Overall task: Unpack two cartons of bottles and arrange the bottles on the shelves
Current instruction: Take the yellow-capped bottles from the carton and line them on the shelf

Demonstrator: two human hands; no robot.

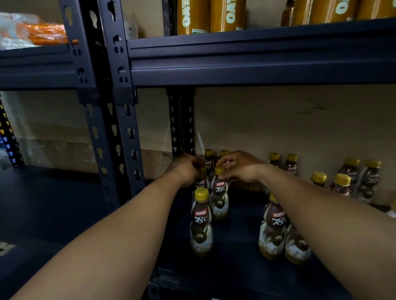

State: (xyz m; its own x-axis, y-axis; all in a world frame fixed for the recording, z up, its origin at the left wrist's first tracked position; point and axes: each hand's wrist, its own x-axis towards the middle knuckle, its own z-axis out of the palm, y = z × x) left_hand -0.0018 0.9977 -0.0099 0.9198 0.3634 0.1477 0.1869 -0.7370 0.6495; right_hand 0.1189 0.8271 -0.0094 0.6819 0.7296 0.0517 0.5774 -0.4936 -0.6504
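Note:
Brown Kopiko 78°C bottles with gold caps stand on the dark blue shelf. My left hand grips the top of one bottle in the left column. My right hand holds the gold cap of the neighbouring bottle. In front of them stands a single bottle. Two more bottles stand under my right forearm. Several bottles line the back right of the shelf.
An upper shelf beam hangs low over the bottles and carries tall gold OAT bottles. A slotted upright post stands just left of my left hand. The left bay holds an orange packet on its upper shelf.

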